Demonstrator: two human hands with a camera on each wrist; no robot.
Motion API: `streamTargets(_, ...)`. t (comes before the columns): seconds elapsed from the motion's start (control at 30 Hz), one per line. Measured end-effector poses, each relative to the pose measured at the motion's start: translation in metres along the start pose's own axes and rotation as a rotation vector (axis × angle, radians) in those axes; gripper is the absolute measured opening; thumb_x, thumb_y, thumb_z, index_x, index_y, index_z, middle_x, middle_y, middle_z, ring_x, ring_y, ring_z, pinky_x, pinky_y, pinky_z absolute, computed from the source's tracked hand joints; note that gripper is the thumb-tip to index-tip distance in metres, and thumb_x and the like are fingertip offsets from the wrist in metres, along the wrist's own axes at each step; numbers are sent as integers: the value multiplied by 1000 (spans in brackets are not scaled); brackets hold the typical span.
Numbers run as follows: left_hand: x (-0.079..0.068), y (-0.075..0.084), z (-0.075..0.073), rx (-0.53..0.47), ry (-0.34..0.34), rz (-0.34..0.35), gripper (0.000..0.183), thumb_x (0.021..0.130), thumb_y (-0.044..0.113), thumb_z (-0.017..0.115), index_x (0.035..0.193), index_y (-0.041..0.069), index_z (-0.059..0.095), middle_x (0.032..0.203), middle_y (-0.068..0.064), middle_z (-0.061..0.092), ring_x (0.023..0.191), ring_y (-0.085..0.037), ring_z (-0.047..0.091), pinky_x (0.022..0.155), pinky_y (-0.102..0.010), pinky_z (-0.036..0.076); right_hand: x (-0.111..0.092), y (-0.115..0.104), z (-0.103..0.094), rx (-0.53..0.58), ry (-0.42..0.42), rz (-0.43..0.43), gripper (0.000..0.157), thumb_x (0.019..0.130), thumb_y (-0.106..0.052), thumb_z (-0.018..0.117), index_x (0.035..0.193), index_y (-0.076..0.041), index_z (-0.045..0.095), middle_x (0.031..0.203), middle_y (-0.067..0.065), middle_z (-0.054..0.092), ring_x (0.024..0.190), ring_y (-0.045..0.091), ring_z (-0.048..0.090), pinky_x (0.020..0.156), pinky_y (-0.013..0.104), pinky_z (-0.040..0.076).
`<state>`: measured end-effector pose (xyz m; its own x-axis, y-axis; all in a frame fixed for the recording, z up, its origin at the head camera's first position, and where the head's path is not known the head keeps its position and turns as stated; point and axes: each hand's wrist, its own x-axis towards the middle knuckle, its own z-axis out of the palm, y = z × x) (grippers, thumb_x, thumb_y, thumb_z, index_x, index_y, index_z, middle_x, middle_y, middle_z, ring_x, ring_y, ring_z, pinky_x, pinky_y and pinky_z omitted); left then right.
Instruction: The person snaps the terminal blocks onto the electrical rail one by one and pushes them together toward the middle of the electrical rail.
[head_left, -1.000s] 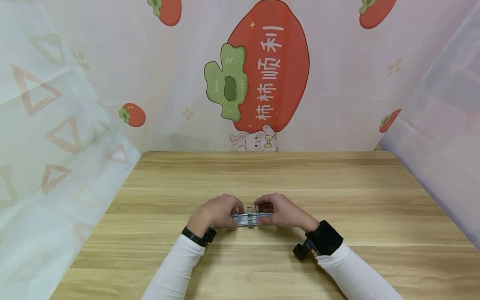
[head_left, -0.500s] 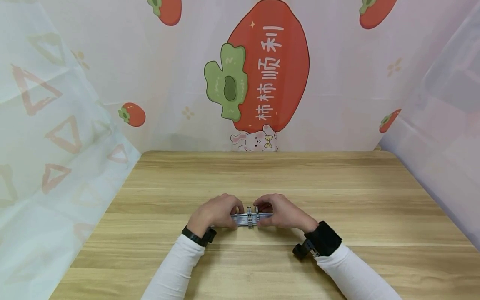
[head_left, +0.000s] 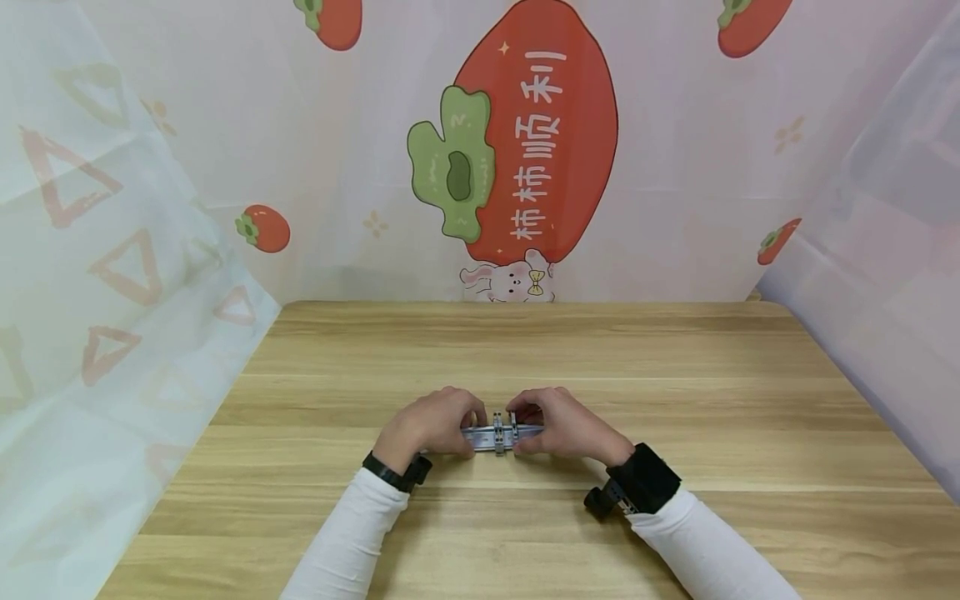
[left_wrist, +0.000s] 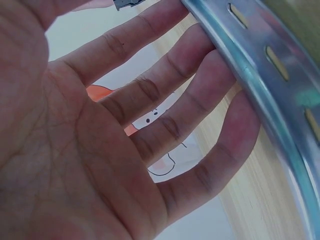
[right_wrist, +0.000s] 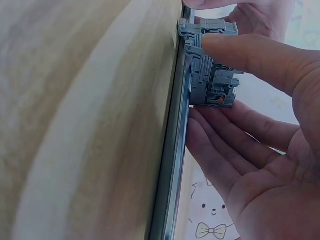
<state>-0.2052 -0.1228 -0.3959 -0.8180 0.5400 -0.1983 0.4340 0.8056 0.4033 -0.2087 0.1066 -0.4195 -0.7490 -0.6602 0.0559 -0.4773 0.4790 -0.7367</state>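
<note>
A slotted metal DIN rail (head_left: 477,439) lies crosswise at the middle of the wooden table, running under both hands. My left hand (head_left: 435,425) grips its left part; in the left wrist view the fingertips press along the rail's edge (left_wrist: 250,65). Two slim grey terminal blocks stand on the rail between the hands: a left one (head_left: 498,433) and a right one (head_left: 514,427). With thumb and fingers my right hand (head_left: 566,425) pinches the right block. The right wrist view shows that thumb against the grey terminal block (right_wrist: 202,75), with other fingers touching the rail. Both rail ends are covered by the hands.
The wooden table (head_left: 525,350) stretches out on all sides of the rail. A printed cloth (head_left: 337,150) hangs behind it, and more cloth hangs at the left and right. Wrist cameras are strapped on both wrists, the right one (head_left: 600,502) hanging low near the tabletop.
</note>
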Motion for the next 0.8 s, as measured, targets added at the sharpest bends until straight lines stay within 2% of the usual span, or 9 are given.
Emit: streamTargets(0.8, 0, 0, 2, -18, 8, 2, 32, 63, 17, 76, 92, 21, 64, 80, 4, 57, 69, -12, 51, 56, -29, 42, 0, 0, 3, -45, 24, -13, 50, 68, -22, 79, 111, -8, 59, 100, 0, 62, 90, 13, 60, 78, 30, 45)
